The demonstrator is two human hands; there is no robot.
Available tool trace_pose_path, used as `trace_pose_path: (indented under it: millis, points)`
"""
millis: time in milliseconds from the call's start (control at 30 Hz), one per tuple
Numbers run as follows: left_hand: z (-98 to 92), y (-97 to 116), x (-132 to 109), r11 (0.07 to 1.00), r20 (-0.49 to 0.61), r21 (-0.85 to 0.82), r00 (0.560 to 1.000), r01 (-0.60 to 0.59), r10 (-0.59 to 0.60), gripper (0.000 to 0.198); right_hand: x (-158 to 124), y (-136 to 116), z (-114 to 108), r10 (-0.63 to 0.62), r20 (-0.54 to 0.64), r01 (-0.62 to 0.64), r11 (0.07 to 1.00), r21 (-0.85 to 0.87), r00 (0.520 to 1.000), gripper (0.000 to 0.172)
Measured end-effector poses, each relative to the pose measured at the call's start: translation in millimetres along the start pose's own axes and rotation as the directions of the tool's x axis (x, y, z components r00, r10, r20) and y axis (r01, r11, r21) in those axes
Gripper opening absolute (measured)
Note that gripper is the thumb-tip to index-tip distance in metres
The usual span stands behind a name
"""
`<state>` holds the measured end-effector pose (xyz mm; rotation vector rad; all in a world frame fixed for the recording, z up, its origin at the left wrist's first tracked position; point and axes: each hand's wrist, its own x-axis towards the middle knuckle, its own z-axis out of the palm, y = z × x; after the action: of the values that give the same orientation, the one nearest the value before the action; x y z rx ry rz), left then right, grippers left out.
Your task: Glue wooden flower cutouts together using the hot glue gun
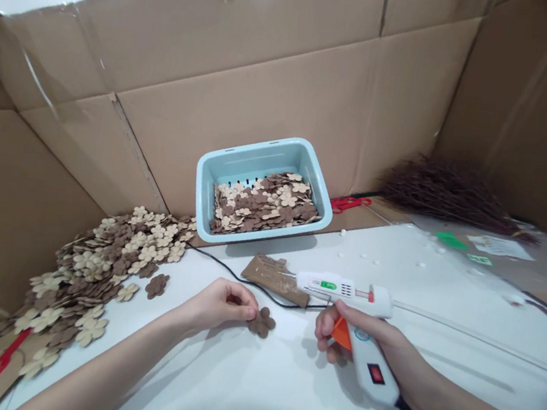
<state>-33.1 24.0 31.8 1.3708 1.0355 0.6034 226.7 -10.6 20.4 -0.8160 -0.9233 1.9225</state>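
Observation:
Between the thumb and fingers of my left hand (229, 305) is the edge of a brown flower cutout (263, 322), held just over the white table. My right hand (367, 338) is wrapped round the handle of a white hot glue gun (342, 293), with fingers at its orange trigger (341, 333). The gun's nozzle points left, above a glue-stained piece of cardboard (276, 278). A long glue stick (477, 339) runs out of the gun's back to the right. On the handle a red switch (375, 374) shows.
Beige and brown flower cutouts (110, 257) lie heaped at left, and more fill a light-blue basket (254, 237). Red scissors (0, 364) lie front left, another red-handled tool (351, 204) behind the basket. Dark twigs (451, 195) lie back right. Cardboard walls (271, 70) enclose the table (239, 389).

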Motion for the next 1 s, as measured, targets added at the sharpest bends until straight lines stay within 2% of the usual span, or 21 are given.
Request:
trace_pose_path:
  millis: [200,333,433,600,867,1000]
  points:
    - [7.6,0.1,0.9,0.997,-0.028,-0.05,0.998,0.056,-0.057,0.03,2.8,3.0,2.0,0.002,0.011,-0.002,1.0,-0.019,1.0,0.037]
    - [9.5,-4.3,-3.3,0.998,-0.124,0.026,0.99,0.066,-0.062,0.034,1.5,0.9,13.3,0.052,0.008,-0.052,0.998,-0.038,0.999,0.037]
    - [10.5,-7.1,-7.2,0.995,-0.204,0.076,0.978,0.068,-0.052,0.037,2.6,1.4,21.0,0.087,-0.04,-0.09,0.992,-0.091,0.995,0.039]
    - [14.7,-9.5,-9.8,0.996,-0.244,0.058,0.968,0.072,-0.055,0.039,8.4,7.5,26.1,0.079,-0.072,-0.088,0.986,-0.142,0.994,0.036]
    - [22.5,-15.9,-15.2,0.998,-0.292,0.012,0.955,0.066,-0.059,0.037,8.7,13.8,27.7,0.093,-0.053,-0.095,0.995,-0.032,0.994,0.035]
    - [26.4,-21.2,-16.9,0.999,-0.325,-0.01,0.945,0.039,-0.04,0.036,11.4,14.0,28.7,0.076,-0.034,-0.077,0.996,-0.047,0.997,0.036]
